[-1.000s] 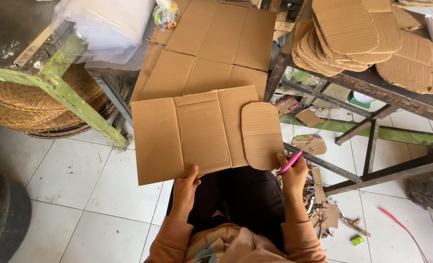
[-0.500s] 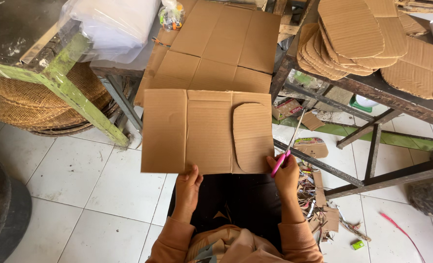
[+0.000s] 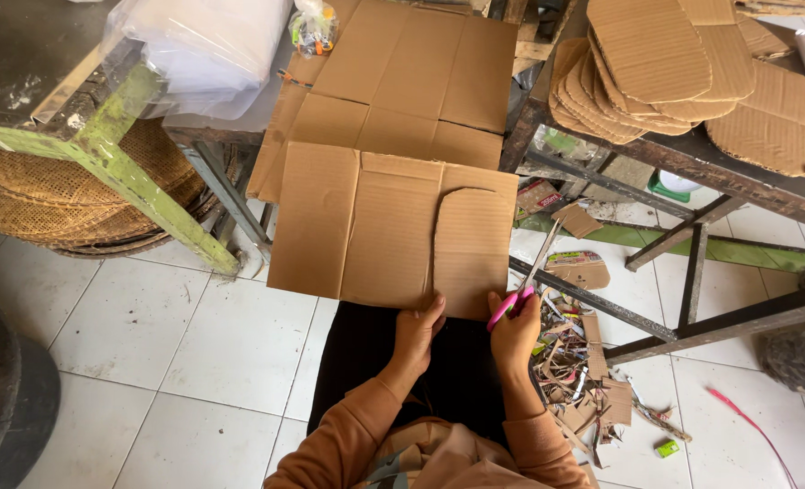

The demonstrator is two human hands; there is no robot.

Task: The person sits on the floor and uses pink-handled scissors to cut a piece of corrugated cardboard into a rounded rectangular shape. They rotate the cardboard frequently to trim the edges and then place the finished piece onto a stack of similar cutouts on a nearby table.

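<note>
Marked cardboard held ready for cutting.
My left hand grips the near edge of the flat brown corrugated cardboard sheet, held out over my lap; my right hand, just beside it, is closed on pink-handled scissors. I judge that the rounded outline above my right hand needs cutting next, blades opened at that edge.

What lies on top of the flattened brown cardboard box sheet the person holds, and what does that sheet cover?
A rounded brown cardboard cut-out lies on the flattened brown cardboard sheet, near its right edge. The sheet hides the lower part of another flattened cardboard box behind it; whatever is underneath cannot be seen.
</note>
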